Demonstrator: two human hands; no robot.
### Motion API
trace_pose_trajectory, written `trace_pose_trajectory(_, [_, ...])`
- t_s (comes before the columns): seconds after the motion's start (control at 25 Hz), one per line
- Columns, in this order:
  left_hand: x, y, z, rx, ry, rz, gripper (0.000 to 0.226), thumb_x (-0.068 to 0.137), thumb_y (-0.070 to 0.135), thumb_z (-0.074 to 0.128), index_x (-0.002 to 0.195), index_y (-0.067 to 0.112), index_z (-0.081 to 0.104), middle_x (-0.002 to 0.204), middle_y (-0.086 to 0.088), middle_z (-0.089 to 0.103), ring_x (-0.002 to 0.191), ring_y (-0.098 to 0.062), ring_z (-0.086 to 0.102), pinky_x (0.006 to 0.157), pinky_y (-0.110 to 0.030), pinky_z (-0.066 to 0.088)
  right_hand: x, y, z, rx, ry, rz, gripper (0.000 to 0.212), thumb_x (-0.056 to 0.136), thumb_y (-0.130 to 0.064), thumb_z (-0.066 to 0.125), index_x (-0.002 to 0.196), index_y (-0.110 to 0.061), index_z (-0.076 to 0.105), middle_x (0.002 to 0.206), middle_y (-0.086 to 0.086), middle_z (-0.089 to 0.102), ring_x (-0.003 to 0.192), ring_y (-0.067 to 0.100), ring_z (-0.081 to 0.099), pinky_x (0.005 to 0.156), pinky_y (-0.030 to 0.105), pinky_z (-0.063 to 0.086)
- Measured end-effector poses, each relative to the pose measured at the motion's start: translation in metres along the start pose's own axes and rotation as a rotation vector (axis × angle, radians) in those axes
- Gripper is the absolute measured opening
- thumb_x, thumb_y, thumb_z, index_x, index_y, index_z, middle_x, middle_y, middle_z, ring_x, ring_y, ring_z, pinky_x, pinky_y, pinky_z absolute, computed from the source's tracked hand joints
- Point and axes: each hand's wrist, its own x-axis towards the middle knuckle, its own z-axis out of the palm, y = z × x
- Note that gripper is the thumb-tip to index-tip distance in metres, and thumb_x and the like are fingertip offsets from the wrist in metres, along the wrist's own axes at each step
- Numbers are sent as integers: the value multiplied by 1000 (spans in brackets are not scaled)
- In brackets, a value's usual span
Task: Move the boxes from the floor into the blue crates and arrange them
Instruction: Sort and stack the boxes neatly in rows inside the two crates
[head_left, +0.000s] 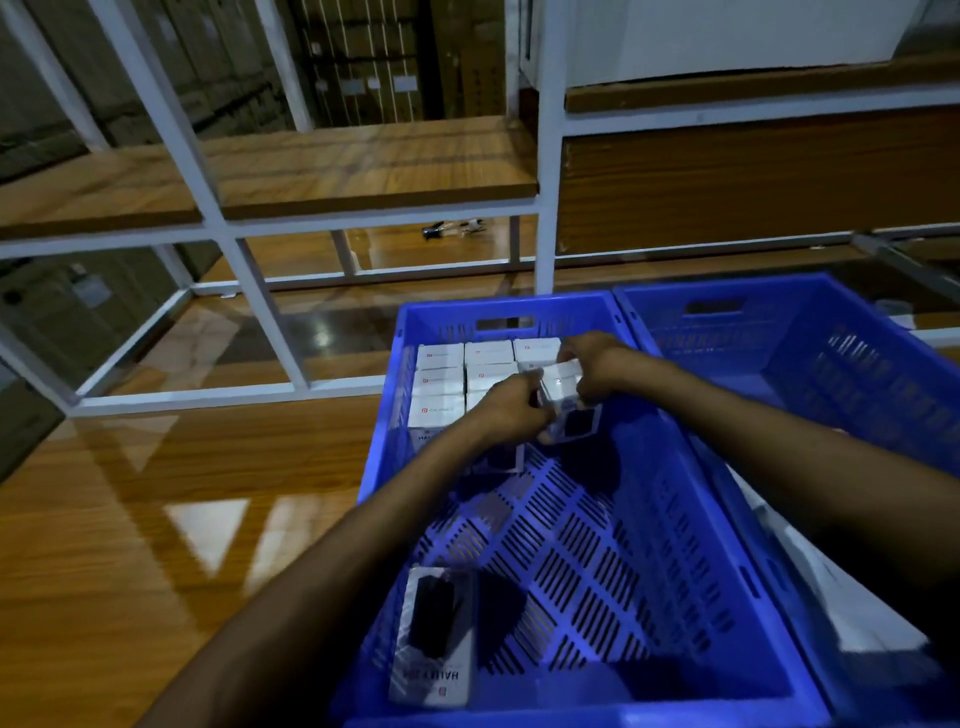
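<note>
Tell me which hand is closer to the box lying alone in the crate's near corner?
Left. The left hand is farther up the crate from the lone box, apart from it; the right hand is beyond that, farther back and to the right.

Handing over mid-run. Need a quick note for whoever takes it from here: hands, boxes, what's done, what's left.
Left hand: grips a small white cardboard box with a black print inside the nearer blue plastic crate.
Right hand: grips a second white box just above it, beside the rows.
Done: upright white boxes packed in rows in the crate's far left corner.
Left: seat both held boxes; stand up the box lying flat in the near left corner; a further box lies partly hidden under the left forearm. The other blue crate on the right shows no boxes.
</note>
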Motion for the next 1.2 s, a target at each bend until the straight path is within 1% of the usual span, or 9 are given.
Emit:
trace_pose_trajectory(0.2, [23, 0, 10, -140, 125, -95, 31, 95, 9, 62, 126, 13, 57, 93, -16, 77, 81, -27, 74, 80, -39, 60, 24, -3, 9, 68, 97, 70, 57, 77, -11, 81, 129, -18, 59, 137, 10, 56, 119, 26, 60, 91, 32, 51])
trace_pose_trajectory(0.32, [24, 0, 14, -137, 142, -106, 55, 96, 10, 63, 148, 11, 46, 108, -10, 74, 80, -20, 71, 68, -21, 53, 31, 0, 26, 105, 80, 132, 66, 79, -18, 82, 136, -9, 51, 139, 17, 53, 126, 31, 55, 97, 33, 49])
trace_pose_trajectory(0.52, [33, -2, 11, -2, 129, -109, 70, 96, 19, 64, 159, 17, 32, 151, -6, 52, 125, -25, 61, 85, -15, 41, 42, -1, 36, 284, 122, 289, 67, 84, -13, 73, 141, 3, 42, 143, 26, 46, 130, 40, 50, 104, 45, 45])
trace_pose_trajectory(0.64, [29, 2, 7, 23, 141, -122, 65, 98, 19, 61, 157, 16, 33, 142, -8, 60, 109, -25, 70, 70, -10, 39, 41, -7, 41, 312, 81, 394, 59, 83, -14, 80, 134, 0, 54, 136, 16, 59, 124, 29, 61, 95, 35, 54])
trace_pose_trajectory(0.76, [27, 0, 6, 71, 156, -143, 53, 99, 26, 61, 148, 16, 46, 107, -8, 74, 68, -10, 71, 57, -17, 45, 46, -12, 49, 369, 52, 403, 42, 87, -13, 76, 125, -3, 61, 130, 13, 65, 118, 26, 65, 83, 28, 53])
trace_pose_trajectory(0.84, [25, -4, 6, 124, 200, -153, 44, 96, 29, 63, 136, 14, 56, 96, -5, 75, 79, -12, 71, 66, -22, 51, 47, -16, 52, 411, 41, 378, 33, 88, -10, 73, 120, -4, 65, 124, 13, 68, 113, 27, 67, 74, 27, 49])
trace_pose_trajectory(0.96, [23, -7, 6, 278, 285, -77, 42, 91, 23, 64, 133, 14, 59, 128, -9, 65, 119, -29, 61, 95, -37, 51, 53, -16, 57, 483, 49, 343, 31, 84, -7, 72, 115, -4, 69, 117, 11, 71, 107, 27, 70, 72, 28, 51])
trace_pose_trajectory(1.08, [22, -6, 2, 376, 264, -91, 37, 94, 23, 62, 129, 12, 58, 132, -9, 60, 120, -32, 58, 93, -39, 49, 65, -10, 65, 635, 40, 343, 27, 77, 3, 69, 103, -1, 71, 107, 13, 75, 96, 28, 72, 79, 37, 61])
trace_pose_trajectory(1.2, [23, -7, -2, 482, 192, -172, 31, 98, 32, 58, 122, 13, 57, 128, -8, 60, 114, -32, 60, 83, -38, 47, 55, -14, 60, 647, 27, 350, 20, 79, 10, 65, 93, -4, 66, 96, 11, 71, 89, 27, 70, 67, 30, 54])
